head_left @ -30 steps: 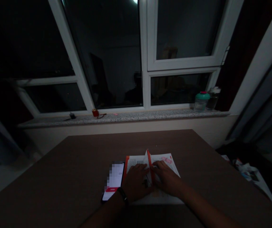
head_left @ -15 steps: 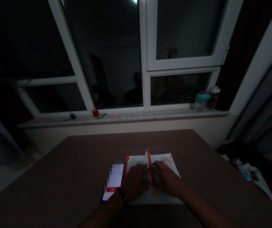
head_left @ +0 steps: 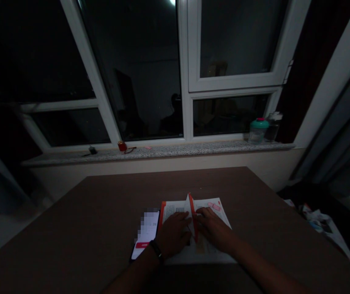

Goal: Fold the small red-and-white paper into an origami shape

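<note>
An open book (head_left: 223, 214) with orange edging lies on the table in front of me. At its middle a folded page (head_left: 191, 204) with an orange strip stands up. My left hand (head_left: 175, 232) is over the left side, its fingers closed in against the standing page, a dark band around the wrist. From the other side, my right hand (head_left: 213, 230) bends its fingers onto the same fold. The fingertips are dim and partly hidden. Left of the book, close to my left wrist, a lit phone (head_left: 149, 228) lies face up.
The brown table (head_left: 101, 212) runs up to the wall below the window. On the granite sill (head_left: 175, 151) stand a small red object (head_left: 122, 145), a dark item (head_left: 92, 150) and a teal-lidded bottle (head_left: 258, 131) beside a clear one (head_left: 273, 126). Papers (head_left: 322, 224) lie right of the table.
My left thumb and fingers have shifted slightly at the fold, and the standing page shows a little more of its lower end. Both hands stay at the book.
</note>
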The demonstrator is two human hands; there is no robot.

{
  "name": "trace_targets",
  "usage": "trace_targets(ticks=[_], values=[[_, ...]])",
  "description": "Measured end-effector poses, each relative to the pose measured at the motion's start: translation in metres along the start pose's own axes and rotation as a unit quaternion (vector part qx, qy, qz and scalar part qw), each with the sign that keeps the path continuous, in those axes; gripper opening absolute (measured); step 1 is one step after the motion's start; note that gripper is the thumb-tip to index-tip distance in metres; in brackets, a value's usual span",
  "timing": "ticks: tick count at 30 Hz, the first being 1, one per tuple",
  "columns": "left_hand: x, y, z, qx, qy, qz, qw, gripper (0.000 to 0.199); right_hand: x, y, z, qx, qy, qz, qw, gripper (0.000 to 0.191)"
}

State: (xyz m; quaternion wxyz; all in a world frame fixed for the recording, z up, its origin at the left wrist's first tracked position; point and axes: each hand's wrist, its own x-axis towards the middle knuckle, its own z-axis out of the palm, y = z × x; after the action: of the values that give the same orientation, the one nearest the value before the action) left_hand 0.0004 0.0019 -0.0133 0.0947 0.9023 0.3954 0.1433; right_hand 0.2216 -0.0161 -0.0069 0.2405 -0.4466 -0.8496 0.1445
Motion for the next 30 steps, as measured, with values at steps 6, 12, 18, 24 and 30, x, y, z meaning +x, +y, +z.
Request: trace_targets(ticks=[6, 12, 18, 24, 30], values=[[0.009, 0.006, -0.001, -0.002, 0.029, -0.011, 1.000, 0.031, 0.005, 0.005, 0.006, -0.010, 0.012, 0.013, 1.000, 0.035], [0.014, 0.005, 0.006, 0.005, 0.053, -0.029, 0.998, 0.025, 0.008, 0.006, 0.009, -0.018, 0.017, 0.020, 0.999, 0.036], [0.010, 0.002, 0.009, -0.002, 0.043, -0.037, 0.998, 0.042, 0.005, 0.004, 0.004, -0.011, 0.005, 0.010, 1.000, 0.038], [0.006, 0.003, 0.007, 0.004, 0.025, -0.049, 0.998, 0.055, 0.002, -0.001, 0.000, -0.009, -0.008, 0.009, 1.000, 0.050], [0.002, 0.010, -0.002, 0.006, 0.015, -0.016, 1.000, 0.053, -0.002, -0.002, 0.000, -0.015, -0.011, -0.002, 1.000, 0.050]])
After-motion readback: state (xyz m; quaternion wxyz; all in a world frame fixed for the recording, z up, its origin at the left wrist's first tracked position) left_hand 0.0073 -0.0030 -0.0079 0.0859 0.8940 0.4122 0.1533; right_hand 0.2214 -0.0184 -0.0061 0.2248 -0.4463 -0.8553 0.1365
